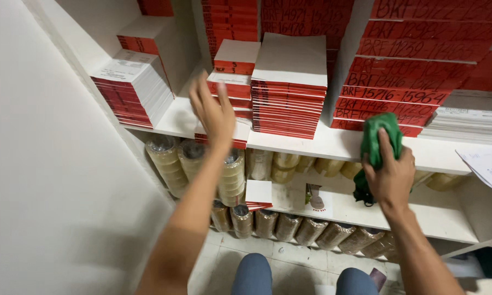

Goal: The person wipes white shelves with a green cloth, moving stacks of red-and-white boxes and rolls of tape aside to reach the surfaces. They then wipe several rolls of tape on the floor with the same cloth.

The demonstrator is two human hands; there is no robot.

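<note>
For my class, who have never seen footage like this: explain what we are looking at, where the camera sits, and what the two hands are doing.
This is one picture from a camera worn on a person's head, looking down at their own bare arms and knees. In front is a white shelf unit. The left hand reaches, fingers spread, toward a low stack of red-edged booklets. The right hand grips a crumpled green cloth against the shelf edge. Taller red-edged booklet stacks stand alongside. Below, rolls of clear brown packing tape fill the lower shelves.

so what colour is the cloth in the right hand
Green; the cloth, gripped by the right hand, shows best in the head view.
</note>
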